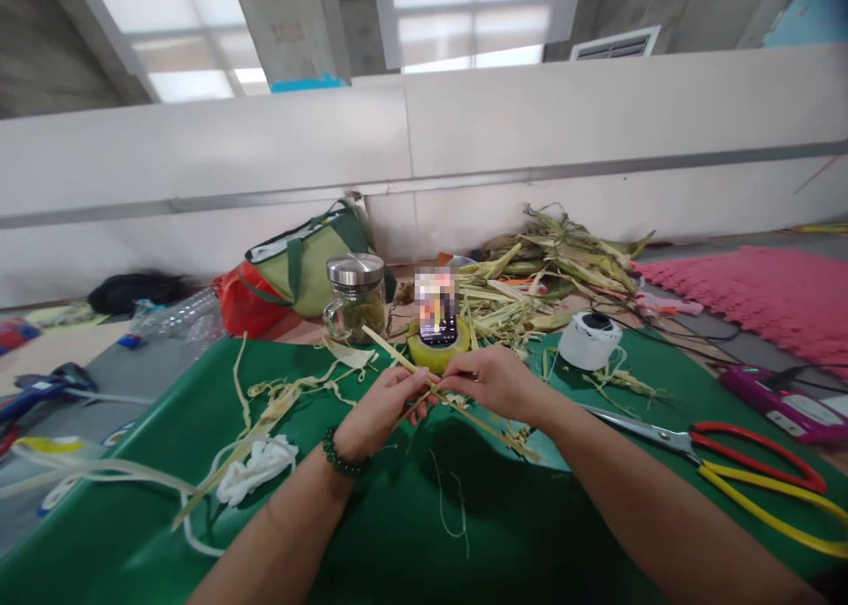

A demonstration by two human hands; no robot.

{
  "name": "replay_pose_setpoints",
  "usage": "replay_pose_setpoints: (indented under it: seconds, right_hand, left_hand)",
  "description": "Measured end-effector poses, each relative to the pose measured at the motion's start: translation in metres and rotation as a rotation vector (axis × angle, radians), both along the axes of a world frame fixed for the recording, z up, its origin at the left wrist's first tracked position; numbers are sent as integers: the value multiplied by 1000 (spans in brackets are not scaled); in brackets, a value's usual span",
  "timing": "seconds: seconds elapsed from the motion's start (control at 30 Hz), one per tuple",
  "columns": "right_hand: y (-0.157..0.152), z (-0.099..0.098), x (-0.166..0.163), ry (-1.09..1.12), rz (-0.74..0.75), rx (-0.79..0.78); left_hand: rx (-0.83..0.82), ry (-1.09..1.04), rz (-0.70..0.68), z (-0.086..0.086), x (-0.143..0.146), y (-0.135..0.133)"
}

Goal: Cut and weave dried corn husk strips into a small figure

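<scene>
Long dried plant strips, pale yellow-green like corn husk, cross between my two hands above a green mat. My left hand, with a green bead bracelet at the wrist, pinches the strips near their crossing. My right hand grips the same strips just right of the crossing, fingertips pressed together. One strip end points up and left; others trail down to the right. Right behind my hands a phone leans upright on a yellow-green tape roll. My fingers partly cover the crossing.
Large scissors with red and yellow handles lie at right, near a white spool. Behind are a glass jar, a green bag and piled husks. White crumpled tissue and loose strips lie at left.
</scene>
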State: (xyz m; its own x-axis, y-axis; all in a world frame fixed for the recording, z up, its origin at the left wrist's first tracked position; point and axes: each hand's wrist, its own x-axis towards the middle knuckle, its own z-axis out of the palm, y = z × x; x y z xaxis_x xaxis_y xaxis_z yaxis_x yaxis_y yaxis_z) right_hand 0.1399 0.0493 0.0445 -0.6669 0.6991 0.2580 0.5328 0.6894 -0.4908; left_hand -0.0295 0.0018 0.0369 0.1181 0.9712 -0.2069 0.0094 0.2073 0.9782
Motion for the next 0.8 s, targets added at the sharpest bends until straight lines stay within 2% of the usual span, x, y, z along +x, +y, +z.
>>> replay_pose_setpoints:
  seconds: [0.1,0.2,0.3,0.4,0.47,0.63,0.8]
  right_hand:
    - [-1,0,-1,40,-1,-79]
    - [1,2,2,111,83,-166]
    - [4,2,8,169,159,-287]
    - [10,3,13,190,218,-473]
    - [14,5,16,181,228,-536]
    - [19,10,22,173,203,-442]
    - [26,13,32,77,199,-415]
  left_hand:
    - [61,71,-33,0,1,1]
    - [92,63,12,-1,2,1]
    - [80,-14,68,-1,3,-1]
    - [37,-65,36,1,3,-4]
    - [7,-69,18,2,2,-5]
    - [5,-51,38,0,0,-3]
    - [13,-60,-19,-2,0,-1]
